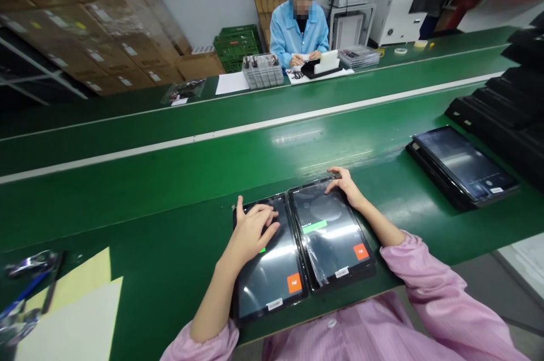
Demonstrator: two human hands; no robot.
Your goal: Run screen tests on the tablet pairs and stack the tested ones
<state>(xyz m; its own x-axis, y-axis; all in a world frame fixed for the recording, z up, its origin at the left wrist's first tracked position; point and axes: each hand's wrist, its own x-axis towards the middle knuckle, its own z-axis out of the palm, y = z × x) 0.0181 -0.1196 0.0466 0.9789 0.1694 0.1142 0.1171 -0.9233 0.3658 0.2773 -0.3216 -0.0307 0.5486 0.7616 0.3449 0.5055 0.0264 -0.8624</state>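
Observation:
Two black tablets lie side by side on the green bench, screens up. Over the upper part of the left tablet (272, 276) is my left hand (255, 228), open with its fingers spread, covering much of the screen. My right hand (346, 186) holds the top right corner of the right tablet (329, 247), one finger past the top edge and the thumb on the glass. Both screens show a green bar and a red-orange "Fail" square at the lower right. Clear film wrinkles along the right tablet's left side.
At right, another tablet (467, 162) rests on a black case beside a tall stack of black cases (510, 106). Pale papers (76, 315) and blurred tools (34, 276) lie at left. Across the white-striped bench (255, 126) sits a person in blue (300, 32), beside clear trays (262, 71).

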